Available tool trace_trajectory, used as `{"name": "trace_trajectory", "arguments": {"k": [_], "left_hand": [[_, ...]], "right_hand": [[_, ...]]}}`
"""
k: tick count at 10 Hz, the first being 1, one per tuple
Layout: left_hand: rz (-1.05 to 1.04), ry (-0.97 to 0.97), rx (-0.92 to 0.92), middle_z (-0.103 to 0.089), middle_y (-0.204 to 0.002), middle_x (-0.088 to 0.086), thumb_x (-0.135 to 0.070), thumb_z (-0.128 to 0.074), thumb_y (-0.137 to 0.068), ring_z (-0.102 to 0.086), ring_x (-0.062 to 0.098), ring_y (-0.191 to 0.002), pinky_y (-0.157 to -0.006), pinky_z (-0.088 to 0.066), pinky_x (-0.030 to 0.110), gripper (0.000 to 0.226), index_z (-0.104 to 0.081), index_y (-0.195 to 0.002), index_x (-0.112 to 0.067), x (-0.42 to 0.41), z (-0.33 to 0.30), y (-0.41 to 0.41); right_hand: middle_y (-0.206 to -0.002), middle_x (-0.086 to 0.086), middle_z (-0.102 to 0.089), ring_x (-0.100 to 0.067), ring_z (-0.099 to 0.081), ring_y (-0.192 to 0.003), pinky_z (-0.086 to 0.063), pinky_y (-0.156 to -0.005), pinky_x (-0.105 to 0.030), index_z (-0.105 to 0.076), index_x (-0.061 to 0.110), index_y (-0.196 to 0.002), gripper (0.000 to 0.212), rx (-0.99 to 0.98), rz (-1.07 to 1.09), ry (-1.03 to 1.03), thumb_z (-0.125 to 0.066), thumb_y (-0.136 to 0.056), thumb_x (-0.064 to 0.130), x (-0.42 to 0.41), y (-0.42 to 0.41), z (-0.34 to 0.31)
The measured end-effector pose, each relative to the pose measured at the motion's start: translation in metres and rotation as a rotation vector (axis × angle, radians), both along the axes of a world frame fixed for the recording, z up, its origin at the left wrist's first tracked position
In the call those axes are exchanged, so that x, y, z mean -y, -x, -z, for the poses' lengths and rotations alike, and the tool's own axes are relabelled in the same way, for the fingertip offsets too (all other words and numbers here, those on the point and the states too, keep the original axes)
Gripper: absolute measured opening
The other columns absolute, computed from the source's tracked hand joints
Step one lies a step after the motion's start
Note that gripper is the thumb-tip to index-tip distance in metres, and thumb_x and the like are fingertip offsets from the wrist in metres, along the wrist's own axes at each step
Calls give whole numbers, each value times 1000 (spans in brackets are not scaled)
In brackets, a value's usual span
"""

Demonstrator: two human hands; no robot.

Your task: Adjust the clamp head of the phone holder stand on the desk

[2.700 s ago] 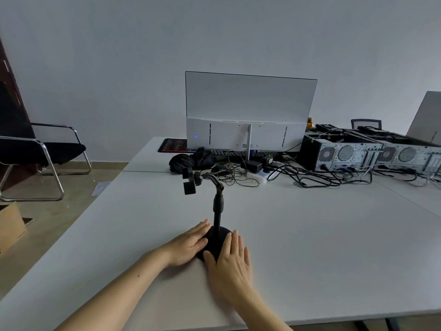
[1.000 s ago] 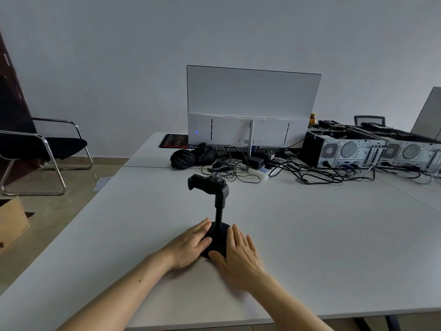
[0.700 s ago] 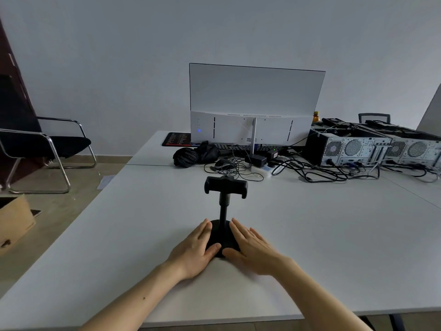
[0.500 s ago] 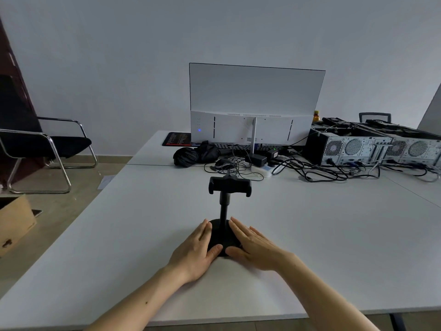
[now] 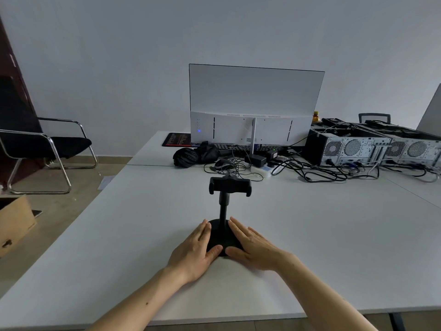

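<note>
A black phone holder stand stands upright on the white desk (image 5: 334,235). Its round base (image 5: 220,235) sits between my hands. A thin pole (image 5: 223,209) rises to the clamp head (image 5: 230,185), which lies level and faces me square on, with nothing in its jaws. My left hand (image 5: 193,252) rests flat against the left side of the base, thumb along its front edge. My right hand (image 5: 253,247) presses against the right side in the same way. Together they cup the base and hide its near rim.
Behind the stand are a white monitor (image 5: 255,103) seen from the back, a black bundle (image 5: 191,156), a power strip and tangled cables (image 5: 310,170). Open computer cases (image 5: 353,149) stand at the back right. A black chair (image 5: 47,149) and a cardboard box (image 5: 14,223) are on the floor to the left.
The stand has turned on its base: the clamp head, first pointing left, now faces me level. My hands stayed on the base, shifting from its front to its two sides.
</note>
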State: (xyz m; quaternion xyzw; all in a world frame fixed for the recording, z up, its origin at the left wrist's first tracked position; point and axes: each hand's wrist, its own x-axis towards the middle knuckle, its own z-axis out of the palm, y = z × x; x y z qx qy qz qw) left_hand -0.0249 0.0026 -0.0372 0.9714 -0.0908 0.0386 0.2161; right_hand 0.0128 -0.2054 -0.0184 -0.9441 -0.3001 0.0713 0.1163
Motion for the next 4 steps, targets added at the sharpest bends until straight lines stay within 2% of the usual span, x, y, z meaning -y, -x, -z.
{"name": "trace_trajectory", "arguments": {"k": [2,4], "left_hand": [[0,-7,-10,0,-167,-5,-58,-33,-95,-8,11,-153,-118,-22,28,76,-7,-156,-19,0,-3,1],[33,67,-58,5,-167,-5,-54,-36,-96,-4,10,-153,-119,-17,26,77,-2,-156,-19,-6,-9,7]], "right_hand": [[-164,4,11,-12,0,-151,2,-119,-28,8,22,-153,85,2,6,16,-26,-92,69,0,1,-1],[-165,1,8,-12,0,-151,-2,-121,-29,5,19,-154,86,20,47,-45,-28,-92,69,4,7,0]]}}
